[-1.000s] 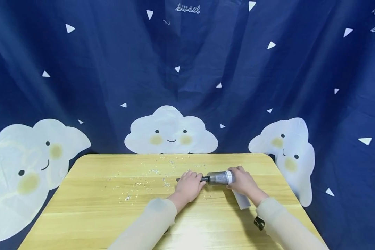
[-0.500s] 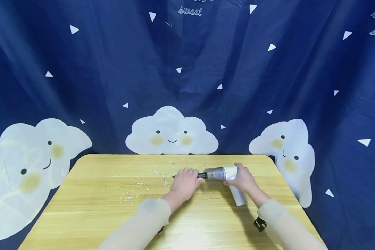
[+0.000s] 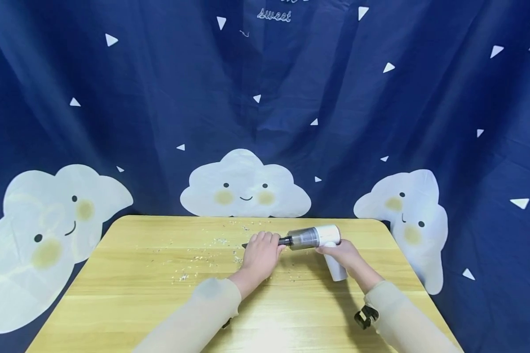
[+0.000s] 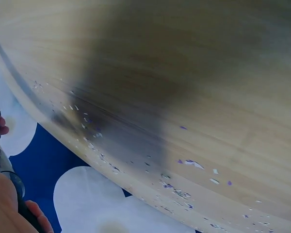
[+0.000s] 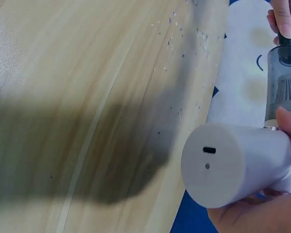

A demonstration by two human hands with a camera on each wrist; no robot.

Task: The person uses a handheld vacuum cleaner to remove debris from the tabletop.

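Observation:
A small handheld vacuum (image 3: pixel 314 237) with a white body, clear grey dust cup and black nozzle is held just above the wooden table (image 3: pixel 128 304). My right hand (image 3: pixel 342 252) grips its white handle (image 5: pixel 233 162). My left hand (image 3: pixel 260 252) is curled round the black nozzle (image 3: pixel 284 240) at the front. In the right wrist view the dust cup (image 5: pixel 283 85) and the left hand's fingers (image 5: pixel 283 17) on the nozzle show at the upper right. Scattered paper bits (image 3: pixel 203 257) lie on the table left of the nozzle.
A blue curtain with white cloud faces (image 3: pixel 245 189) hangs behind the table. More bits (image 4: pixel 189 165) lie near the far table edge in the left wrist view. A black strap (image 3: pixel 365 316) sits on the right sleeve.
Both hands and the vacuum have moved a little away from me and up, with the vacuum's white rear end tilting higher. The grips are unchanged.

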